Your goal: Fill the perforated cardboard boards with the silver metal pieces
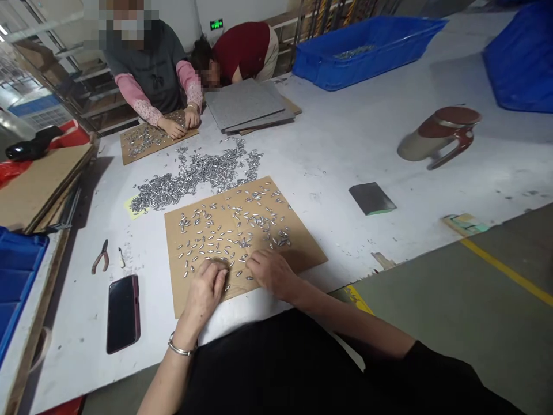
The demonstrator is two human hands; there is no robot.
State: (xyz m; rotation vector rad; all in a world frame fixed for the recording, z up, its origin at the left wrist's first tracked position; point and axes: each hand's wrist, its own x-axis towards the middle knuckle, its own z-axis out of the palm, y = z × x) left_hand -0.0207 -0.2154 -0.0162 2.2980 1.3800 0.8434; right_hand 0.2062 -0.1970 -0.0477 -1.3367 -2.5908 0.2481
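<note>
A brown cardboard sheet lies on the white table in front of me, scattered with small silvery spindle-shaped metal pieces. My left hand, with a bracelet on its wrist, rests at the sheet's near edge, fingers bent and pressed together; whatever they hold is too small to name. To its right, my right hand is over the sheet with thumb and fingers pinched among the pieces; its fingertips hide what they grip. Beyond the sheet lies a long heap of the same pieces.
Pliers and a phone lie left; a dark block and lidded mug lie right. A blue bin and stacked grey boards stand behind. Across the table, a person's hands work over another cardboard sheet.
</note>
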